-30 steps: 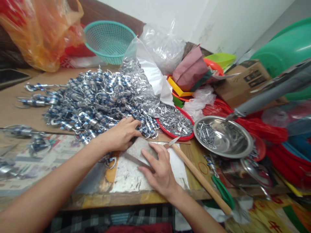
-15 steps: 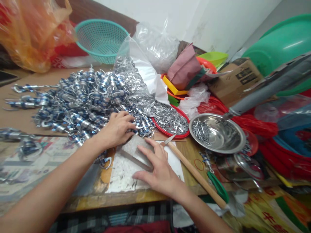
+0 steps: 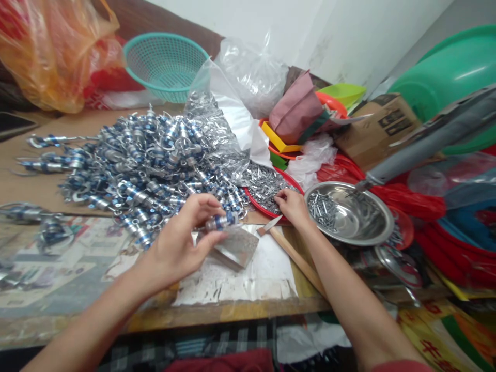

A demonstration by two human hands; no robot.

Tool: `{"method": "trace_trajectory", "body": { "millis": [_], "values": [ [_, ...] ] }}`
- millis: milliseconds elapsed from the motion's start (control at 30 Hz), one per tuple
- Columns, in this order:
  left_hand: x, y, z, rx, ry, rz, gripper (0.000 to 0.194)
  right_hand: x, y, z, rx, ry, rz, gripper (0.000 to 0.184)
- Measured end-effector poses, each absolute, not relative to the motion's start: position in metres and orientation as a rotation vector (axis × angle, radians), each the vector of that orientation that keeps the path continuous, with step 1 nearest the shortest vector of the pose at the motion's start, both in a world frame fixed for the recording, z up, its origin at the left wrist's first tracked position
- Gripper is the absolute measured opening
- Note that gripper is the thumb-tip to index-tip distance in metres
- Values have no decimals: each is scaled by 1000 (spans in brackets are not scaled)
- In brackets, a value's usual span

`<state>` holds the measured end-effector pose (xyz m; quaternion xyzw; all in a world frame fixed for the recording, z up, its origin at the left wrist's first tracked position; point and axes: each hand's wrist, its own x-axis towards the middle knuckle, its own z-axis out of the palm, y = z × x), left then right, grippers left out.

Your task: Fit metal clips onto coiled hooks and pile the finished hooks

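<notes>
My left hand point(image 3: 189, 235) is closed on a blue-and-silver hook bolt point(image 3: 221, 222), holding it above a grey metal block point(image 3: 238, 248). The block sits on a white sheet point(image 3: 267, 279) at the table's front. My right hand point(image 3: 292, 204) reaches to a red dish point(image 3: 267, 209) heaped with small flat metal pieces point(image 3: 265, 183). Its thumb and forefinger are pinched at the pile; what lies between them is too small to make out. To the left spreads a large pile of similar hook bolts point(image 3: 135, 155).
A wooden-handled hammer point(image 3: 298, 258) lies right of the block. Beside the dish stands a steel bowl point(image 3: 349, 212) with metal pins, a grey bar-like tool point(image 3: 422, 134) slanting over it. Behind are a teal basket point(image 3: 166, 64), a clear bag point(image 3: 251, 72) and a cardboard box point(image 3: 380, 129).
My left hand has come back from the pile's edge with a hook bolt in it. My right hand has left the block and moved up and right to the red dish.
</notes>
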<state>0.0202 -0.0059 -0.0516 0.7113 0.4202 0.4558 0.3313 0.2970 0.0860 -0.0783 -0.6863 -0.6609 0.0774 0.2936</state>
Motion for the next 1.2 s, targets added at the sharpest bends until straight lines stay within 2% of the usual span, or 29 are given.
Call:
{"method": "trace_trajectory", "body": {
  "millis": [167,333,433,1200],
  "values": [
    [27,-41,-66,1710,1301,1007,23,268,53,-72,-1705,-1641,327,32],
    [35,-45,-70,1230,1430,1040,29,206,7,-81,-1257,-1402,855,27],
    [39,-44,-70,1033,1481,1132,34,184,-1,-88,-1166,-1204,1019,24],
    [32,-29,-79,997,1194,1074,29,170,-22,-96,-1314,-985,667,16]
  ]
}}
